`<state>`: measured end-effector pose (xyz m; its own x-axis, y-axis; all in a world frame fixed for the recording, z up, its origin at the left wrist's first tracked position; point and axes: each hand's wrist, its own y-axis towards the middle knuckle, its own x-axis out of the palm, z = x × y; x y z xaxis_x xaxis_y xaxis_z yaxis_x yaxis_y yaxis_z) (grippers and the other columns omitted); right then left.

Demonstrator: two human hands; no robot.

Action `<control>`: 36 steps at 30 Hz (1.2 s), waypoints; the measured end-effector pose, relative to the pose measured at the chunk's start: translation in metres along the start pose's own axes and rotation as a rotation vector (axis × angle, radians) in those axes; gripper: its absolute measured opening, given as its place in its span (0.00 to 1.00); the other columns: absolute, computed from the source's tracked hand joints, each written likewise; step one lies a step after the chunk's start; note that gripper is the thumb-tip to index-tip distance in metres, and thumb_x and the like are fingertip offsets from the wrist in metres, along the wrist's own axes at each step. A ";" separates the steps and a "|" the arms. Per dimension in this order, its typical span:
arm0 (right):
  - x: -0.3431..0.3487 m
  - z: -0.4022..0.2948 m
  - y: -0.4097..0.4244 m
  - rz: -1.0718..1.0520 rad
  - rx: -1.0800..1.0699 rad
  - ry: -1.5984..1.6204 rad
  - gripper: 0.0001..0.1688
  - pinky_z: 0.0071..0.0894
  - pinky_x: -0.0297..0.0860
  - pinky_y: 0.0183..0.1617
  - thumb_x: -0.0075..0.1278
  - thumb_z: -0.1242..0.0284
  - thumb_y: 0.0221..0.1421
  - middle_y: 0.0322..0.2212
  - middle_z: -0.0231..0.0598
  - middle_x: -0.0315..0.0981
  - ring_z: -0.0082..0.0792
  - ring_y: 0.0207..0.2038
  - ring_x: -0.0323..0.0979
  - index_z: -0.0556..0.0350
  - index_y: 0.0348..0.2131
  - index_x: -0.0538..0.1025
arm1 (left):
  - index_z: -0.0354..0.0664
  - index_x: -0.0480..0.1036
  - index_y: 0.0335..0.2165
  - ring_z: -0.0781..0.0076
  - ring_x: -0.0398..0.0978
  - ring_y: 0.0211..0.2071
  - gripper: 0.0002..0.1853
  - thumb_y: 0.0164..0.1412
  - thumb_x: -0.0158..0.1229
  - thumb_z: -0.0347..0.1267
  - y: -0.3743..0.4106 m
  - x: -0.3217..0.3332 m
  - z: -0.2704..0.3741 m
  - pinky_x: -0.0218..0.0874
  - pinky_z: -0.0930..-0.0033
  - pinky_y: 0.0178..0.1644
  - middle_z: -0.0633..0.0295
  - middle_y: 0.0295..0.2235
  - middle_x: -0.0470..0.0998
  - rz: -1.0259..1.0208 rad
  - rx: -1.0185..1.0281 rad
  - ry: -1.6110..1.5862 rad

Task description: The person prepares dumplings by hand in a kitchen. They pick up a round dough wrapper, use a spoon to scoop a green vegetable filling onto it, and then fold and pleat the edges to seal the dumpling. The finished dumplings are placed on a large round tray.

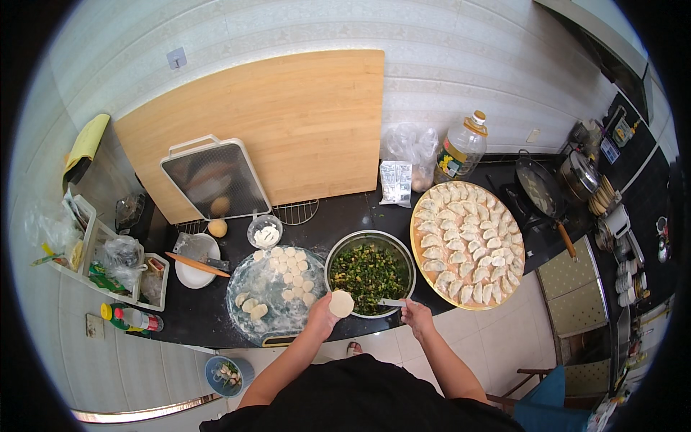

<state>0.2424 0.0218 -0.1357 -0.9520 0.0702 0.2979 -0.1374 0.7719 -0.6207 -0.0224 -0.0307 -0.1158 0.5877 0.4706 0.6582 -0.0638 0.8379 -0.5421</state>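
Observation:
A round dough wrapper (pixel 341 304) lies flat in my left hand (pixel 323 317), beside the near left rim of a steel bowl (pixel 413 270). Chopped green filling with yellow bits (pixel 370 270) fills much of that bowl. My right hand (pixel 417 315) grips a flat, light-coloured spatula (pixel 393 303), whose tip reaches over the filling at the near right side. Left of the bowl, a floured round board (pixel 243 281) carries small dough discs (pixel 291 265) and several rolled wrappers (pixel 253 308). Rows of folded dumplings (pixel 469 237) cover a large round tray (pixel 422 265) to the right.
Behind the boards stand a cup of flour (pixel 265 232), an oil bottle (pixel 461 146) and a leaning wooden board (pixel 302 119). A rolling pin (pixel 197 264) rests across a white dish (pixel 189 278) with a cleaver (pixel 200 251). A frying pan (pixel 540 186) sits right; a bin (pixel 216 386) stands below.

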 end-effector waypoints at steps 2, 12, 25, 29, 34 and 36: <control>0.004 -0.005 -0.002 -0.019 -0.019 0.027 0.15 0.18 0.65 0.25 0.47 0.65 0.57 0.20 0.25 0.68 0.17 0.22 0.66 0.58 0.38 0.74 | 0.33 0.61 0.46 0.59 0.70 0.46 0.20 0.65 0.38 0.39 0.011 -0.004 -0.008 0.63 0.56 0.49 0.54 0.44 0.70 0.023 -0.026 -0.021; 0.052 -0.021 -0.040 -0.012 -0.655 -0.495 0.14 0.23 0.65 0.31 0.46 0.69 0.57 0.23 0.31 0.71 0.25 0.25 0.68 0.58 0.38 0.75 | 0.34 0.53 0.53 0.54 0.63 0.53 0.27 0.66 0.28 0.44 0.012 0.052 -0.008 0.55 0.51 0.55 0.51 0.51 0.63 -0.169 -0.051 -0.141; 0.056 -0.064 -0.075 -0.337 -1.387 -1.224 0.13 0.33 0.66 0.33 0.53 0.75 0.46 0.26 0.36 0.72 0.38 0.30 0.69 0.53 0.36 0.76 | 0.30 0.57 0.50 0.53 0.65 0.51 0.30 0.66 0.27 0.47 0.039 0.039 0.003 0.54 0.55 0.57 0.47 0.49 0.66 -0.172 -0.026 -0.136; 0.048 -0.060 -0.066 0.002 -1.078 -0.821 0.09 0.31 0.66 0.33 0.45 0.75 0.54 0.21 0.39 0.70 0.37 0.27 0.69 0.58 0.32 0.77 | 0.32 0.56 0.51 0.55 0.64 0.52 0.29 0.66 0.29 0.47 0.041 0.036 0.006 0.54 0.55 0.56 0.50 0.50 0.64 -0.088 0.039 -0.103; 0.031 -0.051 -0.038 0.068 -0.767 -0.758 0.12 0.23 0.64 0.31 0.43 0.72 0.57 0.19 0.34 0.70 0.24 0.24 0.67 0.61 0.32 0.77 | 0.32 0.55 0.52 0.56 0.65 0.51 0.29 0.66 0.29 0.47 0.029 0.034 0.017 0.56 0.55 0.56 0.50 0.50 0.65 -0.144 0.060 -0.071; 0.031 -0.041 -0.028 0.028 -0.749 -0.789 0.13 0.23 0.64 0.30 0.44 0.71 0.57 0.19 0.34 0.70 0.23 0.24 0.67 0.61 0.32 0.77 | 0.32 0.56 0.51 0.56 0.65 0.50 0.29 0.66 0.29 0.47 0.025 0.036 0.019 0.56 0.55 0.55 0.49 0.49 0.65 -0.134 0.058 -0.065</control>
<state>0.2284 0.0281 -0.0796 -0.8963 -0.1248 -0.4254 -0.1655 0.9844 0.0599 -0.0182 0.0124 -0.0953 0.5404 0.3686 0.7564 -0.0359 0.9082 -0.4170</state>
